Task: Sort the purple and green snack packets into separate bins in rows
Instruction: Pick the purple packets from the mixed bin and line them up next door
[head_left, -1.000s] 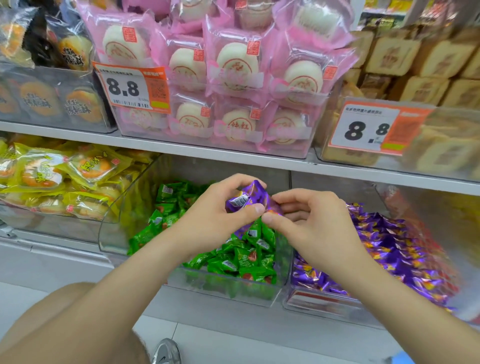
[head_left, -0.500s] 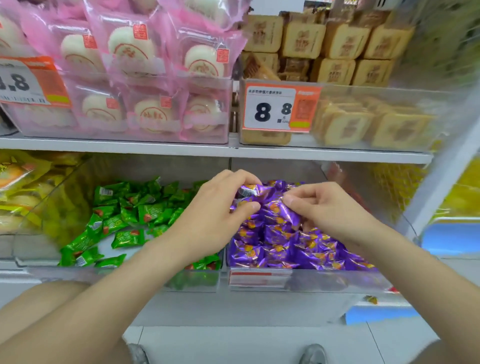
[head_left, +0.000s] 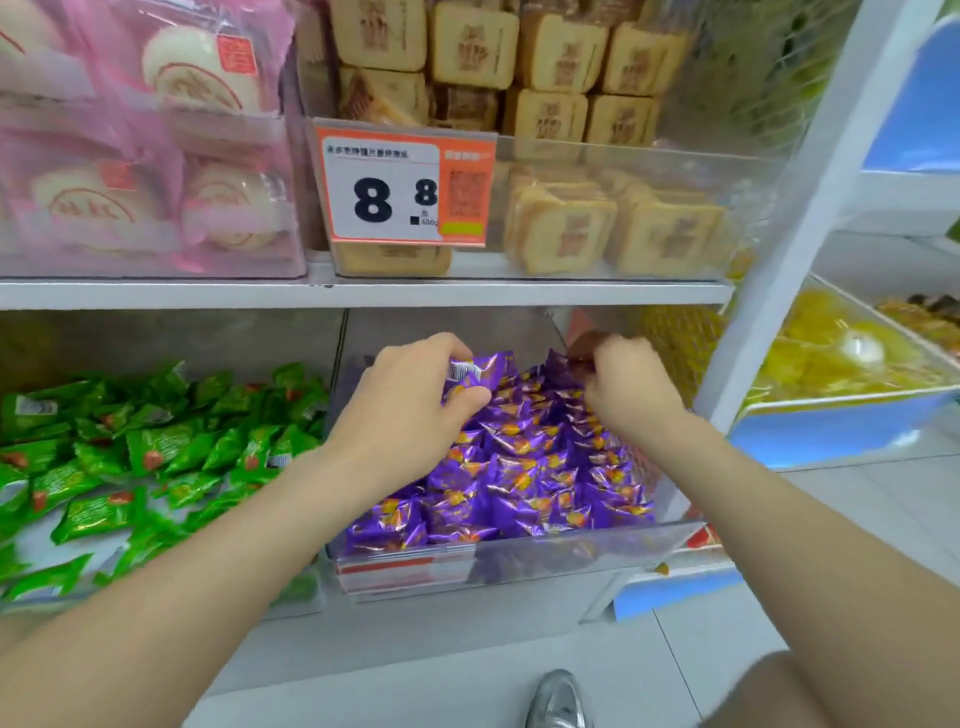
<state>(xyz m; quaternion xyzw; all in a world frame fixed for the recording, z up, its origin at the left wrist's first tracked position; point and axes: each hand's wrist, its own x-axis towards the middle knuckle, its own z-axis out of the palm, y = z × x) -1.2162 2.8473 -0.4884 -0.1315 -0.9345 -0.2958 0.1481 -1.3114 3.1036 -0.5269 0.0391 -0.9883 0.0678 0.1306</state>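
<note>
Head view of a shop shelf. The left hand (head_left: 410, 410) pinched a purple packet (head_left: 480, 370) between thumb and curled fingers, its white barcode end showing, just above the heap of purple packets (head_left: 524, 467) that filled the clear right bin (head_left: 519, 558). The right hand (head_left: 626, 387) was at the back of the same bin with fingers curled; motion blur hid whether it gripped anything. Green packets (head_left: 156, 452) lay loosely in the adjoining left bin (head_left: 306, 590), touching no purple ones. On the white shelf (head_left: 363, 293) above, an orange-edged price tag (head_left: 405, 189) read "8.8" with "500g" beneath and a QR code at its right; its small top line was unreadable. Behind it stood tan square cakes (head_left: 571, 231), and to their left pink-wrapped round cakes (head_left: 156, 202) bearing red stamps.
</note>
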